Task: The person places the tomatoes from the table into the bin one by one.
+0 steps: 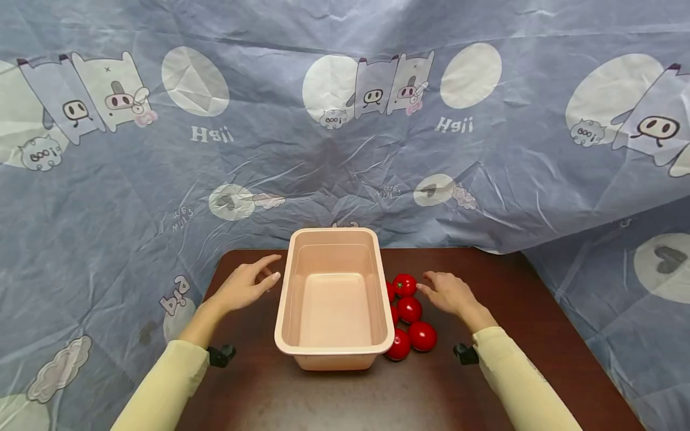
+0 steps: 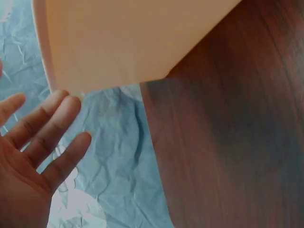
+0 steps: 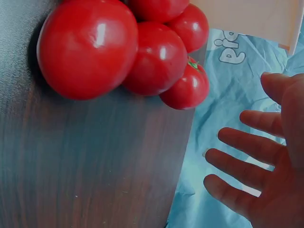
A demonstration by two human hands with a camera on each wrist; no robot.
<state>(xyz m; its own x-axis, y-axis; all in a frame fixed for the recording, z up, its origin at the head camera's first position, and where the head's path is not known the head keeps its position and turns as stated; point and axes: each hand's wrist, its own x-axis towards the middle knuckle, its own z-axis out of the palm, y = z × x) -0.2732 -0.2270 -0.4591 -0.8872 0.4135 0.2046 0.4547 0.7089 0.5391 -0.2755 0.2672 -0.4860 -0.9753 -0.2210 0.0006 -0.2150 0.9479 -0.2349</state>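
Observation:
A peach-coloured rectangular bin (image 1: 334,311) stands on the table with nothing inside it. Several red tomatoes (image 1: 422,336) lie along its right side, some partly hidden behind its wall; one shows a green stem top. Left of the bin, my left hand (image 1: 245,286) hovers with relaxed fingers, holding nothing; the left wrist view has its fingertips (image 2: 71,104) near the bin's wall. My right hand (image 1: 450,294) is just right of the tomatoes, its fingers spread and apart from them in the right wrist view.
The dark brown wooden table (image 1: 334,401) ends at a back edge behind the bin. A blue-grey cloth (image 1: 334,149) with cartoon pigs hangs behind it and along both sides. Dark straps with small devices (image 1: 466,354) sit at both wrists, below pale yellow sleeves (image 1: 517,377).

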